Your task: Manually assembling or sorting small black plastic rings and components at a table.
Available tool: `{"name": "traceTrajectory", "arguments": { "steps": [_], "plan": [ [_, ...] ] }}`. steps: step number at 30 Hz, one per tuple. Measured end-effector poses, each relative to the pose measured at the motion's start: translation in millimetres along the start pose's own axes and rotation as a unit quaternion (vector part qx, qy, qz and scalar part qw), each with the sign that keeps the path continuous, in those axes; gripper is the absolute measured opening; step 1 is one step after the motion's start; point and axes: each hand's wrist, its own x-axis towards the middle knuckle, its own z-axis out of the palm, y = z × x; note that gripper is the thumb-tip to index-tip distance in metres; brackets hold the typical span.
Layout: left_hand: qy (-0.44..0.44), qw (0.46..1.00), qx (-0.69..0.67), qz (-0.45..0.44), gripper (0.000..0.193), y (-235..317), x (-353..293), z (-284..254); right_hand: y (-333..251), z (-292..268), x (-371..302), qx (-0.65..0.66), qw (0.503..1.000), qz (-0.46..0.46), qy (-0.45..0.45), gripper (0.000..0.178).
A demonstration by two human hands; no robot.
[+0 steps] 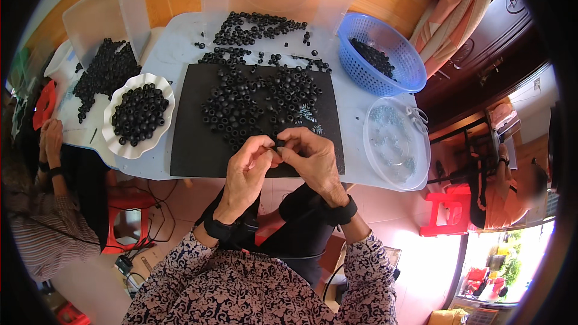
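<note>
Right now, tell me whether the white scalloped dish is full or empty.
The white scalloped dish looks full: black beads cover its middle, leaving the pale rim bare. How deep they go, I cannot tell.

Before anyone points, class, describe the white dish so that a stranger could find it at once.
On the pale table, find the black mat. Just left of it sits the dish, heaped with black beads. Its scalloped white rim sets it apart from the blue basket.

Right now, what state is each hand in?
Left hand: pinched closed; whether it holds anything cannot be told.
Right hand: closed on a small black piece.
</note>
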Motion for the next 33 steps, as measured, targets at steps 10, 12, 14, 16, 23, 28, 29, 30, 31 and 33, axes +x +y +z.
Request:
{"name": "traceTrajectory", "arguments": {
  "steps": [10, 12, 14, 16, 23, 28, 29, 30, 31, 33],
  "plan": [
    [-0.024, 1.000, 0.001, -0.012, 0.022, -0.7, 3.4, -1.9, 2.2, 2.6, -7.8, 0.101, 0.993, -0.055, -0.037, 0.016],
    [-0.028, 0.999, -0.013, -0.018, 0.023, 0.2, 3.4, -2.2, 2.0, 2.4, -8.6, 0.075, 0.994, -0.063, -0.037, 0.015],
    [-0.036, 0.999, 0.002, -0.026, 0.024, 4.4, 3.3, -1.2, 7.4, 2.4, -10.2, 0.088, 0.994, -0.059, -0.030, 0.015],
    [-0.039, 0.999, 0.006, -0.029, 0.024, 2.8, 3.3, -2.8, 9.1, 3.0, -11.0, 0.106, 0.993, -0.049, -0.029, 0.015],
    [-0.048, 0.998, 0.003, -0.045, 0.022, 9.3, 1.0, -2.1, 7.6, -0.8, -12.7, 0.121, 0.992, -0.030, -0.035, 0.017],
    [-0.056, 0.998, 0.027, -0.025, 0.019, 6.8, 1.5, -0.1, 10.3, -5.3, -11.6, 0.066, 0.995, -0.072, -0.034, 0.017],
    [-0.056, 0.997, 0.045, -0.022, 0.019, 7.2, 1.3, -1.1, 9.4, -5.2, -11.0, 0.038, 0.995, -0.082, -0.032, 0.017],
    [-0.057, 0.996, 0.060, -0.020, 0.019, 7.9, 1.3, -1.0, 9.8, -6.2, -11.0, 0.036, 0.995, -0.083, -0.033, 0.017],
    [-0.057, 0.997, 0.059, -0.019, 0.019, 8.0, 1.8, -1.0, 11.4, -7.1, -10.9, 0.032, 0.996, -0.082, -0.034, 0.017],
    [-0.055, 0.996, 0.076, -0.006, 0.020, 6.7, 2.2, -1.5, 11.5, -6.4, -12.1, 0.029, 0.996, -0.081, -0.038, 0.017]
  ]
}}
